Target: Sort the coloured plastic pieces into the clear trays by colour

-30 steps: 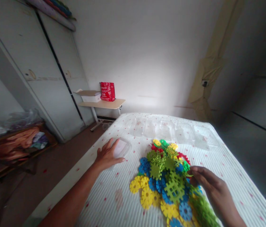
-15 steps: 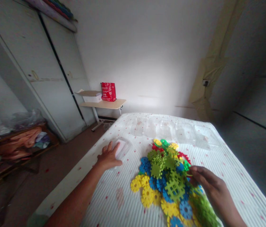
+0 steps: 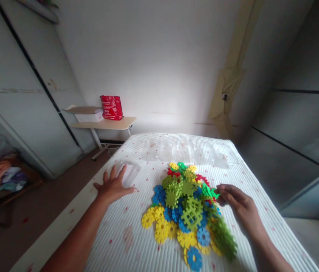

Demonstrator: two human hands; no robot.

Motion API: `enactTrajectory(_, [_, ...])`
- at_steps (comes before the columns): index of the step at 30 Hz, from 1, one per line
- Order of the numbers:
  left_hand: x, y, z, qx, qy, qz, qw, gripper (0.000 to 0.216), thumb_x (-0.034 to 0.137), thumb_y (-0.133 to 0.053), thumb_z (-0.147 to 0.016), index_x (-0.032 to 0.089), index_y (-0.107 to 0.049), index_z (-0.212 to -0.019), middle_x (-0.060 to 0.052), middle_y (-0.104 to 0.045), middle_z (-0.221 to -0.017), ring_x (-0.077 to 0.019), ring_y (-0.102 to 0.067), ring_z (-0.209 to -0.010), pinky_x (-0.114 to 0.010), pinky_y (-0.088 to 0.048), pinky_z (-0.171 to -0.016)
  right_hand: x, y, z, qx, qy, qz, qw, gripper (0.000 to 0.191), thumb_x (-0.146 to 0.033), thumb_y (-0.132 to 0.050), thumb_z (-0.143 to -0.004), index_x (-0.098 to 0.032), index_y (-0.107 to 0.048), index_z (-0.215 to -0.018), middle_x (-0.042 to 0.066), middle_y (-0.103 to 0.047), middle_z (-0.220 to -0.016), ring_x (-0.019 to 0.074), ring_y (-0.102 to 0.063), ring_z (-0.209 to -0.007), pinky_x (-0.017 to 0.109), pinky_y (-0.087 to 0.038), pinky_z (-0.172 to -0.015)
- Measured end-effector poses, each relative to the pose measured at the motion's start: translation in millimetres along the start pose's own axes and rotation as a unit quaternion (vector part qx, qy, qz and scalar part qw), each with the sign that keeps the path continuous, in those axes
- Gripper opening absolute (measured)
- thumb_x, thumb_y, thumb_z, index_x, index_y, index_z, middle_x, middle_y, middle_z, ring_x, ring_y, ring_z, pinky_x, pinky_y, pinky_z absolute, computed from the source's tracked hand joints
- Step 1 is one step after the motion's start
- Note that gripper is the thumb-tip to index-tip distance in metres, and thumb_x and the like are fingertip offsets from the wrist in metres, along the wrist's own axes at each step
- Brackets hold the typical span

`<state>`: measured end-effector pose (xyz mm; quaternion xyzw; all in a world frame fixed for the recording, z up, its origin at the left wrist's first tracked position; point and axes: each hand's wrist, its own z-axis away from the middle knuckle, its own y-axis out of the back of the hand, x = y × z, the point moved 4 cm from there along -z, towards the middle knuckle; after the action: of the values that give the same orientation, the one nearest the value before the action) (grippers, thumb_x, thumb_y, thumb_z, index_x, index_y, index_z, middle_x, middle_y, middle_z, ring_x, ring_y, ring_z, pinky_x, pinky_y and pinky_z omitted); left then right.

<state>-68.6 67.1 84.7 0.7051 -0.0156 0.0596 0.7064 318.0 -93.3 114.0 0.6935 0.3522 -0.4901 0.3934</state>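
Observation:
My left hand [image 3: 114, 187] has its fingers spread beside a clear plastic container [image 3: 134, 172] with a pale card [image 3: 127, 174] in it; whether the fingertips touch it I cannot tell. At the right edge of a heap of toy pieces, my right hand [image 3: 238, 202] pinches a bright green notched disc [image 3: 215, 193]. The heap includes yellow notched discs [image 3: 162, 229], blue notched discs [image 3: 204, 237], olive-green square lattice pieces [image 3: 192, 216] and a few red ones [image 3: 174, 172]. A long olive-green stack of pieces [image 3: 224, 238] leans at the heap's near right side.
Several clear plastic containers [image 3: 186, 149] stand in a row at the far end of the white ribbed bed cover [image 3: 136, 234]. Beyond it, a small table [image 3: 111, 124] bears a white box [image 3: 88, 115] and a red bag [image 3: 111, 108]. Cabinets flank both sides.
My view has turned slightly right, so everything sits farther left. My left hand's fingers are spread wider. The green disc shows more clearly in my right hand's pinch.

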Motion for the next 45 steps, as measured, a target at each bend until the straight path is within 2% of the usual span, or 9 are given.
enactTrajectory(3, [22.8, 12.1, 30.8, 0.06, -0.099, 0.024, 0.993, 0.087, 0.058, -0.056, -0.069, 0.029, -0.021, -0.143, -0.006, -0.009, -0.154, -0.0395, -0.006, -0.138, -0.06, -0.015, -0.106, 3.1, 8.7, 2.2, -0.048, 0.0, 0.061, 0.997, 0.04, -0.052, -0.057, -0.077, -0.016, -0.066, -0.091, 0.009, -0.069, -0.083, 0.0201, -0.065, -0.069, 0.03, -0.054, -0.061])
enactTrajectory(5, [45.2, 7.0, 58.6, 0.004, -0.224, 0.074, 0.972, 0.088, 0.052, -0.06, -0.069, 0.03, -0.02, -0.144, -0.003, -0.013, -0.154, -0.0326, -0.011, -0.139, -0.046, -0.018, -0.112, 9.7, 18.1, 7.0, -0.093, 0.005, 0.143, 0.985, 0.042, -0.049, -0.058, -0.078, -0.019, -0.063, -0.107, 0.01, -0.067, -0.102, 0.0241, -0.064, -0.087, 0.032, -0.054, -0.069])
enactTrajectory(8, [69.1, -17.2, 95.2, -0.122, -0.323, 0.11, 0.932, 0.114, 0.055, -0.074, -0.05, 0.036, -0.013, -0.144, 0.0, -0.001, -0.155, -0.0328, -0.007, -0.14, -0.044, -0.017, -0.113, 23.3, 34.9, 21.2, -0.158, 0.041, 0.262, 0.951, 0.065, -0.042, -0.066, -0.071, -0.025, -0.048, -0.132, 0.011, -0.053, -0.13, 0.0297, -0.053, -0.114, 0.039, -0.05, -0.086])
enactTrajectory(10, [75.7, -35.3, 107.4, -0.149, -0.333, 0.104, 0.925, 0.124, 0.052, -0.079, -0.041, 0.036, -0.012, -0.144, -0.001, 0.006, -0.154, -0.035, -0.003, -0.14, -0.049, -0.013, -0.112, 35.6, 42.4, 36.0, -0.208, 0.063, 0.307, 0.927, 0.082, -0.037, -0.07, -0.067, -0.026, -0.036, -0.14, 0.011, -0.041, -0.141, 0.0321, -0.042, -0.125, 0.044, -0.042, -0.098])
enactTrajectory(13, [77.1, -55.3, 111.8, -0.115, -0.321, 0.115, 0.933, 0.126, 0.044, -0.081, -0.04, 0.033, -0.012, -0.145, -0.005, 0.008, -0.154, -0.0357, -0.003, -0.14, -0.051, -0.014, -0.111, 57.7, 44.3, 59.3, -0.237, 0.086, 0.361, 0.898, 0.095, -0.03, -0.071, -0.062, -0.025, -0.025, -0.145, 0.013, -0.035, -0.145, 0.0344, -0.035, -0.13, 0.049, -0.036, -0.102])
enactTrajectory(20, [88.4, -73.9, 131.0, -0.027, -0.307, 0.173, 0.935, 0.113, 0.032, -0.078, -0.047, 0.026, -0.019, -0.144, -0.015, -0.024, -0.148, -0.0378, -0.025, -0.132, -0.054, -0.024, -0.105, 75.1, 9.0, 79.4, -0.167, 0.227, 0.427, 0.859, 0.081, -0.039, -0.063, -0.073, -0.026, -0.026, -0.144, 0.014, -0.046, -0.134, 0.0333, -0.045, -0.117, 0.05, -0.04, -0.092])
enactTrajectory(35, [138.2, -68.5, 149.2, 0.053, -0.328, 0.297, 0.895, 0.098, 0.014, -0.067, -0.055, 0.025, -0.023, -0.142, -0.013, -0.039, -0.137, -0.0331, -0.038, -0.124, -0.048, -0.037, -0.1, 57.3, -49.8, 63.3, -0.145, 0.234, 0.336, 0.901, 0.088, -0.022, -0.059, -0.07, -0.016, -0.014, -0.146, 0.018, -0.044, -0.133, 0.0348, -0.041, -0.121, 0.054, -0.038, -0.097])
enactTrajectory(41, [147.7, -59.4, 147.1, 0.06, -0.355, 0.401, 0.842, 0.08, 0.008, -0.052, -0.073, 0.023, -0.017, -0.144, -0.013, -0.039, -0.137, -0.0257, -0.038, -0.127, -0.044, -0.035, -0.105, 61.8, -65.5, 56.4, -0.119, 0.187, 0.242, 0.945, 0.095, -0.012, -0.057, -0.062, -0.018, -0.013, -0.146, 0.015, -0.038, -0.141, 0.0331, -0.036, -0.129, 0.052, -0.034, -0.104])
enactTrajectory(45, [154.5, -59.4, 142.2, 0.027, -0.295, 0.483, 0.824, 0.072, 0.007, -0.049, -0.074, 0.028, -0.027, -0.14, -0.007, -0.043, -0.136, -0.0213, -0.041, -0.126, -0.038, -0.036, -0.106, 60.5, -71.3, 47.8, -0.087, 0.096, 0.144, 0.981, 0.088, -0.016, -0.06, -0.064, -0.019, -0.024, -0.144, 0.012, -0.04, -0.141, 0.0296, -0.034, -0.131, 0.048, -0.031, -0.107])
